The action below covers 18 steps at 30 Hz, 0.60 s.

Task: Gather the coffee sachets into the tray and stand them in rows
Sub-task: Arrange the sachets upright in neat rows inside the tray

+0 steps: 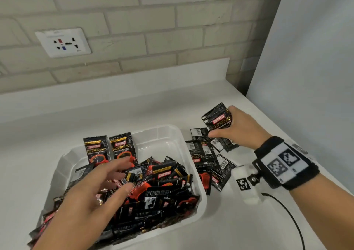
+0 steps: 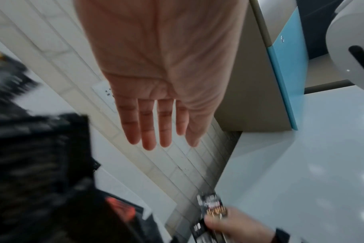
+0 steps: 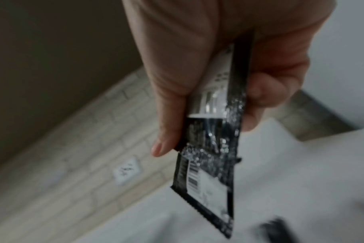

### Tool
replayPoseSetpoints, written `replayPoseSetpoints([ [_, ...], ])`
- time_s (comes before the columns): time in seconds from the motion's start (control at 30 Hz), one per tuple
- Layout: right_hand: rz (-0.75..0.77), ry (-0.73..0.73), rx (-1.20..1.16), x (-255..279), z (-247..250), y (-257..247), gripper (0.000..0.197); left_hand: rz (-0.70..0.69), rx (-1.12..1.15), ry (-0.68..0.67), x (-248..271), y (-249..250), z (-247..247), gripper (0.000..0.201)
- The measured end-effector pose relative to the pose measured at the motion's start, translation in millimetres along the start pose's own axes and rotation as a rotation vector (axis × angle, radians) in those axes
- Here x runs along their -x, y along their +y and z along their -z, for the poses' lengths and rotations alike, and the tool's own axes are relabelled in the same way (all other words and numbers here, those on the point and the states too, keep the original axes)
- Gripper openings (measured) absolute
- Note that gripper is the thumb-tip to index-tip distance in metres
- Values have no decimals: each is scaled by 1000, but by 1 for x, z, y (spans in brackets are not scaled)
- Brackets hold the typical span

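White plastic tray (image 1: 201, 182) sits on the pale surface (image 1: 76, 119), lower centre of the head view. Mostly filled with a loose heap of black-and-red coffee sachets (image 1: 162, 188); some spill over the tray's lower-left edge. Two standing sachets (image 1: 110, 148) lean upright side by side at the tray's far left, fronts toward the camera.

Left hand (image 1: 92, 194) hovers over the heap, lower left of the frame. Fingers straight and slightly spread, thumb out, gripping nothing. Fingertips lie just below the two standing sachets. Left wrist view confirms it: flat open palm (image 2: 156, 82), blurred sachets at its lower left.

Right hand (image 1: 241, 129) is right of the tray, centre right of the frame. It holds a small bunch of sachets (image 1: 218, 117) between thumb and curled fingers; top one shows its front, tilted. Right wrist view shows the bunch edge-on (image 3: 214, 148), thumb on one side, fingers on the other, barcode panel facing out. Exact count in the bunch: cannot tell.

Loose sachets on the surface (image 1: 208, 159) lie flat just right of the tray wall, directly under and below the right hand, mostly back side up, overlapping. The nearest ones touch the tray's right rim.

Black wrist strap with printed markers (image 1: 285, 161) on the right wrist, white camera block (image 1: 247, 184) hanging beneath it, black cable (image 1: 291, 217) trailing to the lower right. Wall socket (image 1: 63, 42) on the brick wall, upper left.
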State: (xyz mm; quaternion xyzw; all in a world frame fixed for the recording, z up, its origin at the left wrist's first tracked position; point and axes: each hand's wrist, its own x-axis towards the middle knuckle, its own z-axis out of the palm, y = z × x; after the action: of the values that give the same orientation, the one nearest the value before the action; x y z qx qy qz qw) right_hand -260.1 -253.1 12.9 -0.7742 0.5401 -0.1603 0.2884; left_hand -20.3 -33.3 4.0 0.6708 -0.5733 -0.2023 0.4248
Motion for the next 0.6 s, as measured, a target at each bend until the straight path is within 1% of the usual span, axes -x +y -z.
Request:
replayPoseSetpoints([
  [0.07,150,-52,-39,25,1,-35,54,3,91,-25,-8,14,-9,62],
  [0.17,370,-172,27,58,-10,-76,54,1,157,-79,-20,31,-24,71],
  [0.2,442,-194,59,65,-15,-85,52,-1,175,-94,-23,34,-28,69],
  [0.23,504,-205,84,69,-20,-92,49,-1,193,-98,-24,36,-31,63],
  [0.3,575,-213,77,72,-30,-99,46,13,214,-66,-25,40,-32,45],
  [0.33,590,-226,45,72,-34,-100,48,32,218,-51,-24,39,-31,41],
  [0.4,590,-274,-37,73,-38,-96,57,64,210,-32,-21,40,-27,40],
  [0.47,559,-304,-139,71,-36,-88,62,74,145,4,-17,39,-19,35],
  [0.53,463,-251,-227,63,-29,-71,59,101,70,73,-16,40,-8,19],
  [0.57,409,-201,-233,57,-25,-59,54,108,27,118,-14,38,1,14],
  [0.6,355,-155,-188,50,-20,-45,49,104,-28,153,-12,34,12,14],
])
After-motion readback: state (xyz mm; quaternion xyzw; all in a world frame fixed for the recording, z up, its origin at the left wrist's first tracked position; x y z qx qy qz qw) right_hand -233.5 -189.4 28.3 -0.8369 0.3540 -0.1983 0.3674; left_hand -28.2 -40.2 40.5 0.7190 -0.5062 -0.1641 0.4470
